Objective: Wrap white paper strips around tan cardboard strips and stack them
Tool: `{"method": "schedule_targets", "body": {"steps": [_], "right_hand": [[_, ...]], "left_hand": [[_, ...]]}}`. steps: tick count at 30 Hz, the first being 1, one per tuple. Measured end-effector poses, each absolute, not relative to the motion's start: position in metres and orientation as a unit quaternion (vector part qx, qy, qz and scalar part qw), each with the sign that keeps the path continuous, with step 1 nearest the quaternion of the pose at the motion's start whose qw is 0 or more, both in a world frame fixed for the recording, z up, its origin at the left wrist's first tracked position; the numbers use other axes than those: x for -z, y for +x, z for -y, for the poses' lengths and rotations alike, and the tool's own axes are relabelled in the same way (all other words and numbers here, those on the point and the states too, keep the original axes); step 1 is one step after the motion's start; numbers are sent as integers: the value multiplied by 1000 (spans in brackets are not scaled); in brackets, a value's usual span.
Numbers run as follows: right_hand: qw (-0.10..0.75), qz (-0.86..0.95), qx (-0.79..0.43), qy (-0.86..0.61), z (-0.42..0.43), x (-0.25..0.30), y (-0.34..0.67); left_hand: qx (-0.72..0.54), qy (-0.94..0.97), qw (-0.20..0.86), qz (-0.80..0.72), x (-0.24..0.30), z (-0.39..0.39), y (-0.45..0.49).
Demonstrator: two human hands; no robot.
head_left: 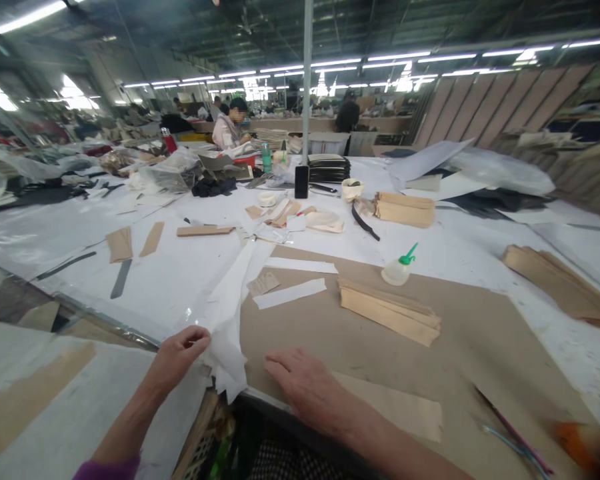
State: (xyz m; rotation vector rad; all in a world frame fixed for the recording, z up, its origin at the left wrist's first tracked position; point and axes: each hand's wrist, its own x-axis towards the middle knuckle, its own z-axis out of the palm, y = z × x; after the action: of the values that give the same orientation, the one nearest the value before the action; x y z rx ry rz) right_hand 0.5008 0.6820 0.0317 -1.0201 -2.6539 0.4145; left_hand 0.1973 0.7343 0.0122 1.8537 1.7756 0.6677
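Observation:
My left hand (180, 352) pinches the near edge of a long white sheet (233, 300) that drapes over the table's front edge. My right hand (307, 387) lies flat, fingers spread, on the brown cardboard mat (460, 333), next to a tan paper piece (395, 408). A stack of tan strips (387, 310) lies on the mat beyond my right hand, with a white glue bottle with a green tip (399, 268) behind it. White paper strips (290, 293) lie between the sheet and the stack.
More tan stacks sit at the far middle (405, 209) and right (560, 283). Loose tan pieces (120, 243), a black phone-like block (301, 181) and a pole (307, 80) stand mid-table. A person (230, 127) works at the far side. Thin tools (515, 437) lie at the lower right.

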Motion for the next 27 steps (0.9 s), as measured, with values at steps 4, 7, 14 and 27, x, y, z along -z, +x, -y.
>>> {"method": "schedule_targets", "body": {"steps": [4,7,14,27], "right_hand": [[135,945,-112,-274,-727,-23,453],[120,950,-98,-271,-757,-14,431],[177,921,-96,-334,-772,-5,433],[125,957,-47,-257,-793,-1,413]], "left_hand": [[-315,654,305,-617,-21,-733,196],[-365,645,352,-572,-27,-733,199],[-410,546,447,-578,-26,-734,189],[-326,617,477,-534,-19,-750,192]]}}
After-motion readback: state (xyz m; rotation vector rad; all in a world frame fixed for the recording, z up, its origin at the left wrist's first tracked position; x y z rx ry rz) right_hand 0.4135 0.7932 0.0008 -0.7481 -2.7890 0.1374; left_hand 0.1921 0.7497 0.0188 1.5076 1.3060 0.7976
